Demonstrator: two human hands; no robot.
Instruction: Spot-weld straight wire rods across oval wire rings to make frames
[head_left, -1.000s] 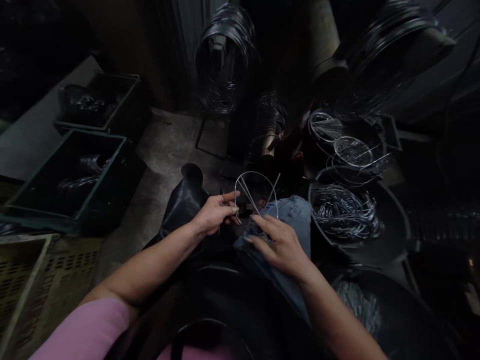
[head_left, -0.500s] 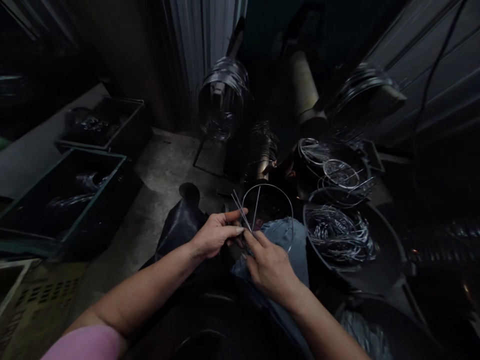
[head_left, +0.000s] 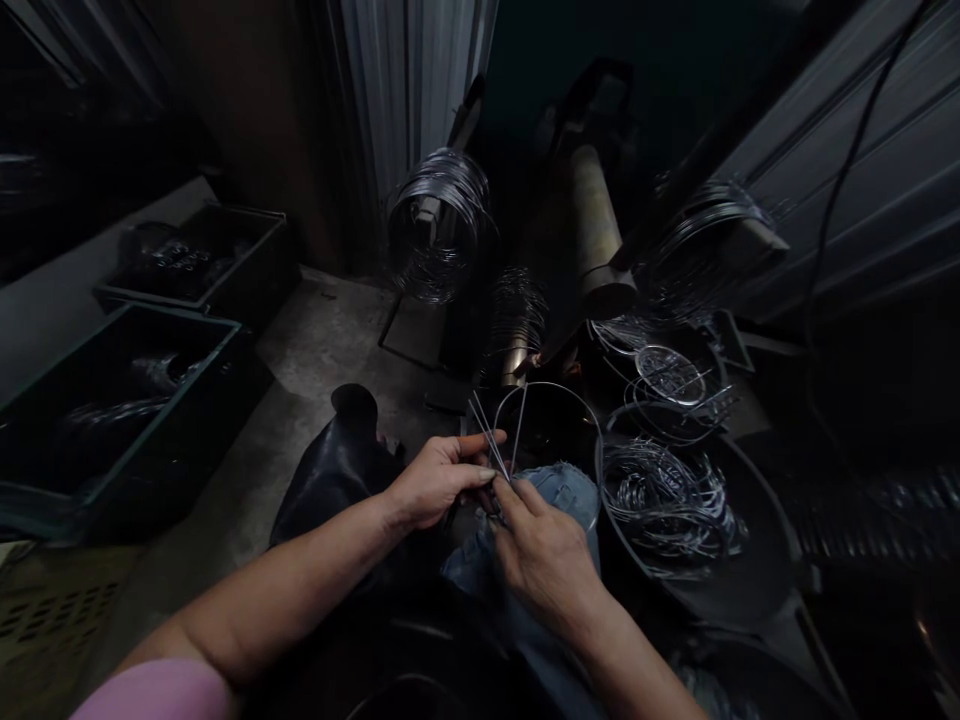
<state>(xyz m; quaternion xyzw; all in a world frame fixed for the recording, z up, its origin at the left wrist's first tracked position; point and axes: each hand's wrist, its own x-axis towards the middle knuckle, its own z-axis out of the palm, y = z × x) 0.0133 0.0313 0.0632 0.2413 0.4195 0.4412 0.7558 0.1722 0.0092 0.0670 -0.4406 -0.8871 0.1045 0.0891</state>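
Between my two hands, over my lap, is a thin metal wire (head_left: 598, 425) bent into a wide hoop, with several straight ends sticking up in a fan. My left hand (head_left: 439, 480) pinches these wires between thumb and fingers. Close against it, my right hand (head_left: 546, 540) has its fingers curled on the same wires near where they meet. The fingertips of both hands partly hide the meeting point. Behind the hoop, a wire-wrapped metal post (head_left: 517, 350) stands low in front of me.
At right, a round pan (head_left: 776, 560) holds tangled wire pieces, with another container of wire rings (head_left: 671, 375) beyond. Coils of wire (head_left: 439, 225) hang ahead. Green-edged bins (head_left: 191, 370) stand at left, above a yellow crate (head_left: 60, 600). A thick pipe (head_left: 596, 215) rises ahead.
The view has shifted, so the surroundings sit lower and slightly left. Both hands keep their hold on the wire, and the hoop appears slightly farther right.
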